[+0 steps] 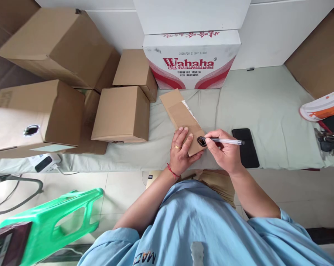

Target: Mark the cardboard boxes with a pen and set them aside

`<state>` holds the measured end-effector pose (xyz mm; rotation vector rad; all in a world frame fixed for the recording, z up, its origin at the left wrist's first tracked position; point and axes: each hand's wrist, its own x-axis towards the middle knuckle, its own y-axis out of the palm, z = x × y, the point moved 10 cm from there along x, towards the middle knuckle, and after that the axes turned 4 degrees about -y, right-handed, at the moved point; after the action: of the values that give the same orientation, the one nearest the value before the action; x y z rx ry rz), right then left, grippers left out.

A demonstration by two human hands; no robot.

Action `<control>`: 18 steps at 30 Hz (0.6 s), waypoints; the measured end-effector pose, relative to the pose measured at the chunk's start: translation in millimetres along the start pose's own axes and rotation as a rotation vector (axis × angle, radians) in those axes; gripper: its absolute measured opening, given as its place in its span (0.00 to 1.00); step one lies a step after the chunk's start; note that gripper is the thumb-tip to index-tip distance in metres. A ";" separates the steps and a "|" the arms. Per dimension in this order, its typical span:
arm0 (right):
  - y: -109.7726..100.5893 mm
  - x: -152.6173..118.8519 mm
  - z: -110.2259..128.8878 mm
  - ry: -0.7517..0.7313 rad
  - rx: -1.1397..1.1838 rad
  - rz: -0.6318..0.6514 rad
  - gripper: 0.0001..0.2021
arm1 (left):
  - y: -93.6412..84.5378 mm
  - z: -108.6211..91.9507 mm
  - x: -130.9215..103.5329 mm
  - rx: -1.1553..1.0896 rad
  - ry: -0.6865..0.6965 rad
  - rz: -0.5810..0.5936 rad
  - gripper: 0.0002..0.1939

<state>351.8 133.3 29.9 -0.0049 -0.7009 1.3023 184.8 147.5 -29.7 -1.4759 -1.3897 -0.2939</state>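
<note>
A narrow folded cardboard piece (180, 112) lies at a slant on the cloth-covered surface, with a white torn strip along its right edge. My left hand (181, 147) holds its lower part, fingers on top and thumb by the near edge. Near that end is a dark oval with a black rim (201, 141), which looks like a hole. Between the fingertips of my right hand (225, 151) is a clear-barrelled pen (225, 141), its writing end at the oval and its dark end pointing right. The pen's very tip is too small to make out.
Brown cardboard boxes (119, 111) are stacked on the left. At the back stands a white and red water carton (194, 62). A black phone (246, 147) lies right of my right hand, keys (329, 138) farther right. A green stool (56, 221) stands below the table edge.
</note>
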 end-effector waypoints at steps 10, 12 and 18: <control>-7.2 -1.7 -4.1 0.038 -0.036 -0.046 0.06 | 2.7 3.1 -1.5 0.006 -0.022 0.029 0.44; -9.6 -2.9 -5.2 0.051 -0.042 -0.062 0.07 | 3.4 3.7 -1.5 0.008 -0.025 0.037 0.44; -13.7 -7.3 -7.6 0.083 -0.047 -0.071 0.06 | 0.8 2.5 -1.5 -0.020 -0.013 0.013 0.45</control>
<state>366.7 125.7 25.6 -0.0717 -0.6549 1.2106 183.9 148.7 -32.4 -1.5052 -1.3903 -0.2913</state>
